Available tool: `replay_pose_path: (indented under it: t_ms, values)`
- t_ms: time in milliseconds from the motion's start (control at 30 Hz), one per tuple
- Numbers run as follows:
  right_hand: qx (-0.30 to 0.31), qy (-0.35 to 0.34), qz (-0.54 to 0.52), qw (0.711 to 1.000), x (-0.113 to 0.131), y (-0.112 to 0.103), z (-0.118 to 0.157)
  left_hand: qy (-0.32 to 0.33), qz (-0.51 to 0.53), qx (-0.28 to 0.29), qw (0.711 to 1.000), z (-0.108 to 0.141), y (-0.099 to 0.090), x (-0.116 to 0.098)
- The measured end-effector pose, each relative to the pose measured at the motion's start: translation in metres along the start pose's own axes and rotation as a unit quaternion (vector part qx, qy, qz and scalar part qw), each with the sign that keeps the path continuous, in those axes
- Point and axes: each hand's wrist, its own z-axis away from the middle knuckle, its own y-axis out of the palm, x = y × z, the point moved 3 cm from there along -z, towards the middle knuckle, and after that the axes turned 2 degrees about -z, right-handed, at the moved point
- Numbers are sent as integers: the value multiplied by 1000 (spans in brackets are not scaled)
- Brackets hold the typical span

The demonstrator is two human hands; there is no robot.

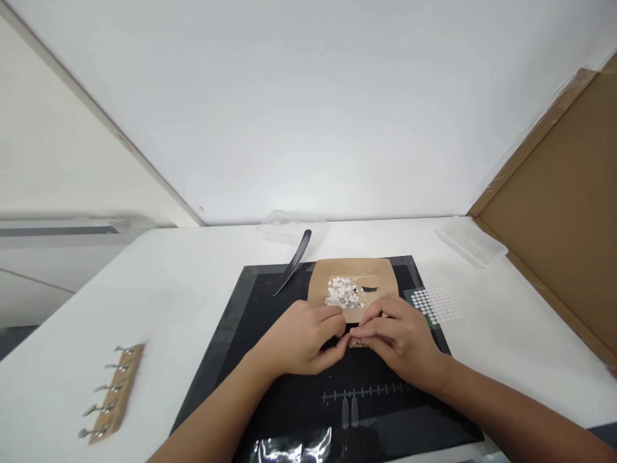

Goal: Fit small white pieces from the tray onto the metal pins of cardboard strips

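Note:
Over the black mat point(226, 360), my left hand point(308, 337) has its fingers bent, thumb and fingertips pressed together near the middle. My right hand point(398, 337) meets it there, its fingers pinched round a small tan piece point(357, 343) with a tiny shiny bit on it. The left fingertips touch or nearly touch that piece; whether they hold anything is hidden. Just beyond both hands lies a tan board point(380, 270) bearing a pile of small white discs point(343, 292) and a short dark strip point(370, 289).
Black-handled tweezers point(296, 257) lie across the mat's back edge, near a clear bag point(284, 225). A sheet of white dots point(436, 304) and a clear tray point(471, 241) are right. Clear strip pieces point(350, 411) lie in front; a wooden rack point(118, 392) with metal stands is left.

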Motion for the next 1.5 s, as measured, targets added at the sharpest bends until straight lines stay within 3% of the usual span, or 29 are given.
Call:
replay_pose_path:
  t_ms: [100,367,800,1133,1500]
  values:
    - [3,-4,-9,1000,2,4,2,5,-1,6,1000,1,-1,1]
    - [17,-3,21,1000,1,8,0,1,-112,-156,981,-2,-13,2]
    - [50,26,87,995,2,20,10,-13,-131,-263,956,5,-8,1]
    - [69,19,135,988,7,17,7,3,-112,-274,955,4,-6,-2]
    - [43,52,201,977,11,19,12,0,-105,-280,954,5,-5,-1]
